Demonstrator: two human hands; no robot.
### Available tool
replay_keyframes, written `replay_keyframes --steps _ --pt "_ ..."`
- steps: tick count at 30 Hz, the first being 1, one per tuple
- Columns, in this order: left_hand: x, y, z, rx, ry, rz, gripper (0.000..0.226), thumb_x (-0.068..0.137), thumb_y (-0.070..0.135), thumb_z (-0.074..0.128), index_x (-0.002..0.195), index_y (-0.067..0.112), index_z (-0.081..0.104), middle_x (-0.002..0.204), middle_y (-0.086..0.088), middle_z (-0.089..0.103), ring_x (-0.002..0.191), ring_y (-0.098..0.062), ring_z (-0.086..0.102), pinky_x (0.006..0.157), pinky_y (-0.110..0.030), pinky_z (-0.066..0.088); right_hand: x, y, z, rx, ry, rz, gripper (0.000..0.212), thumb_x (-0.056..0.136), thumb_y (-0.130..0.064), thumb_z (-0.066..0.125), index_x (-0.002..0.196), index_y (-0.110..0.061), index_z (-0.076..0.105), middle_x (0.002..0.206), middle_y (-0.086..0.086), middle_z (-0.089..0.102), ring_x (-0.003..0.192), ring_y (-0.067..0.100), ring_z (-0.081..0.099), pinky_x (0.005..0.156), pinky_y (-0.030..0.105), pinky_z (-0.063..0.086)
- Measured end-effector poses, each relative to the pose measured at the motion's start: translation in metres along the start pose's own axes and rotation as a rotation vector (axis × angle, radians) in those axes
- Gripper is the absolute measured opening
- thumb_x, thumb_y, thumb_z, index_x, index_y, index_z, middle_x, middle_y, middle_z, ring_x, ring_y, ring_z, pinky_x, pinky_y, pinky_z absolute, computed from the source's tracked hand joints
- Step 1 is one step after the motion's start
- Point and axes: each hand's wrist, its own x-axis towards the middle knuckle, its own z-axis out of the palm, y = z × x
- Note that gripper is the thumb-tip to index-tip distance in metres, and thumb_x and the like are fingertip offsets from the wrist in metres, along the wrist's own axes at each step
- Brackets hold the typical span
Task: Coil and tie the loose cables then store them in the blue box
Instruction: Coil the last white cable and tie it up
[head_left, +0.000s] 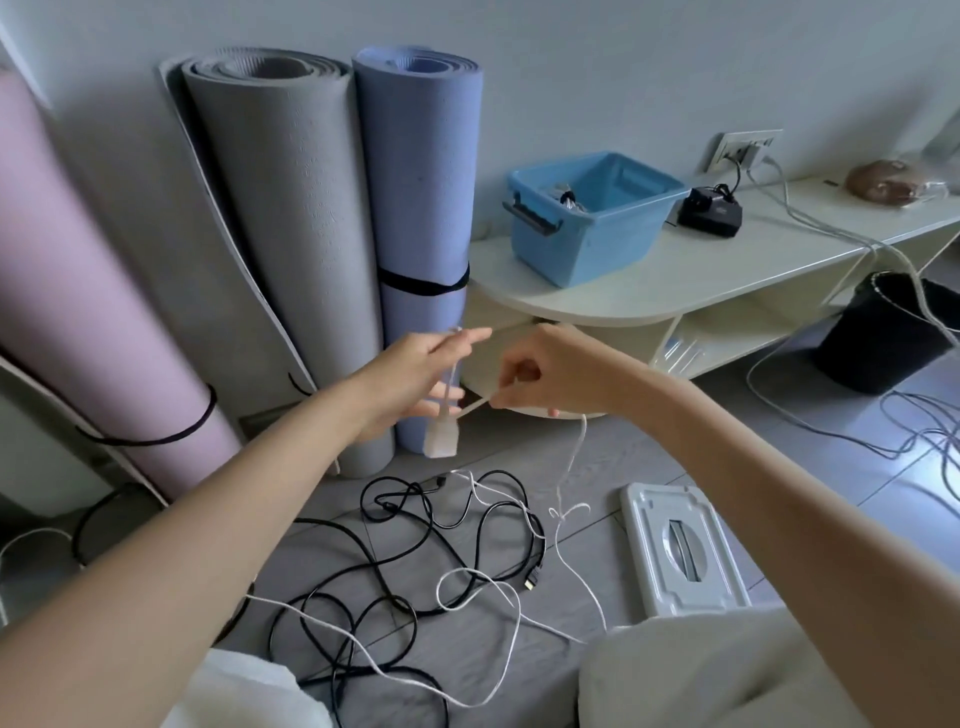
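White cable (563, 483) runs between both hands at frame centre: left hand (415, 382) holds it over loosely extended fingers, right hand (540, 374) pinches it. No readable writing anywhere.

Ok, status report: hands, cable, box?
Left hand and right hand both holding the white cable, plug dangling. Blue box open on shelf. Black cable tangled with it on floor.

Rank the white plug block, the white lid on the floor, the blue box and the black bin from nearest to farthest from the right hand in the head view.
From the right hand:
1. White plug block, just lower left, hanging.
2. White lid, on the floor below right.
3. Blue box, up on the shelf; close to the lid's rank.
4. Black bin, far right.
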Motion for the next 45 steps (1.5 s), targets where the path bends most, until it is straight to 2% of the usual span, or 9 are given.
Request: replay_keyframes --steps 7,11,19,27,34,38,39,40,45 --pt "-0.008 -0.024 -0.03 0.364 0.196 -0.055 0.033 0.099 0.036 0.04 0.122 0.024 0.06 0.069 0.001 0.043 0.06 -0.011 0.041 0.051 -0.013 0.033 -0.004 0.02 -0.027 0.232 0.309 0.086 0.026 0.076 -0.026 0.074 0.06 -0.013 0.059 0.05 -0.002 0.04 0.044 0.003 0.032 0.048 0.017 0.025" --pt "-0.019 -0.016 -0.022 0.056 -0.315 -0.215 0.04 0.081 0.062 0.045 0.118 0.05 0.051 0.136 0.014 0.048 0.1 -0.021 0.067 0.084 -0.041 0.041 0.005 0.013 -0.025 0.387 0.497 0.044 0.019 0.078 -0.023 0.072 0.065 -0.013 0.062 0.057 0.003 0.041 0.054 0.006 0.032 0.053 0.019 0.025" --pt "-0.03 0.006 -0.015 -0.434 -0.978 -0.162 0.046 0.094 0.04 0.028 0.135 0.033 0.047 0.143 0.005 0.046 0.095 -0.03 0.068 0.093 -0.051 0.049 0.013 0.023 -0.019 0.438 0.74 0.133 0.021 0.081 -0.026 0.07 0.069 -0.009 0.065 0.058 0.003 0.05 0.053 0.007 0.037 0.055 0.019 0.029" --pt "-0.006 0.019 -0.014 -0.704 -0.286 0.073 0.039 0.093 0.045 0.03 0.125 0.036 0.051 0.147 0.013 0.036 0.111 -0.043 0.057 0.092 -0.048 0.051 0.024 -0.006 0.061 0.169 0.011 0.182 0.022 0.091 -0.011 0.043 0.08 -0.019 0.061 0.094 0.008 0.066 0.089 0.029 0.059 0.084 0.037 0.047" --pt "0.011 -0.008 -0.041 -0.276 0.201 0.099 0.026 0.099 0.043 0.035 0.103 0.042 0.061 0.102 0.017 0.042 0.088 -0.023 0.043 0.073 -0.027 0.032 0.017 -0.007 0.042 -0.086 0.056 0.075 0.046 0.094 -0.032 0.047 0.053 -0.016 0.032 0.057 0.002 0.038 0.062 0.028 0.039 0.049 0.03 0.03" --pt "0.011 -0.026 -0.061 -0.036 0.342 0.11 0.034 0.101 0.036 0.032 0.125 0.031 0.056 0.064 0.01 0.005 0.051 -0.008 0.046 0.057 -0.018 0.036 0.015 0.011 0.016 -0.05 0.162 0.0 0.048 0.086 -0.03 0.061 0.05 -0.017 0.031 0.049 -0.002 0.031 0.049 0.014 0.027 0.053 0.029 0.027" --pt "0.01 -0.031 -0.068 -0.002 0.383 0.121 0.036 0.102 0.034 0.033 0.13 0.027 0.054 0.122 -0.023 0.011 0.054 -0.006 0.053 0.063 -0.017 0.039 0.014 0.013 0.009 -0.024 0.193 -0.019 0.048 0.085 -0.028 0.063 0.05 -0.016 0.032 0.048 -0.002 0.03 0.048 0.01 0.023 0.054 0.03 0.026" --pt "0.008 -0.035 -0.072 0.003 0.406 0.118 0.035 0.102 0.033 0.034 0.128 0.028 0.056 0.063 0.012 0.057 0.054 -0.003 0.05 0.061 -0.015 0.036 0.011 0.013 0.003 0.016 0.231 -0.03 0.047 0.083 -0.027 0.065 0.05 -0.015 0.034 0.047 -0.003 0.027 0.046 0.009 0.021 0.052 0.027 0.024" --pt "0.003 -0.037 -0.072 -0.084 0.372 0.022 0.03 0.1 0.04 0.035 0.093 0.05 0.062 0.079 0.02 0.028 0.073 -0.016 0.035 0.061 -0.024 0.024 0.005 0.011 -0.014 0.276 0.366 0.005 0.049 0.079 -0.024 0.072 0.047 -0.017 0.036 0.035 -0.008 0.027 0.041 0.007 0.024 0.045 0.017 0.02"
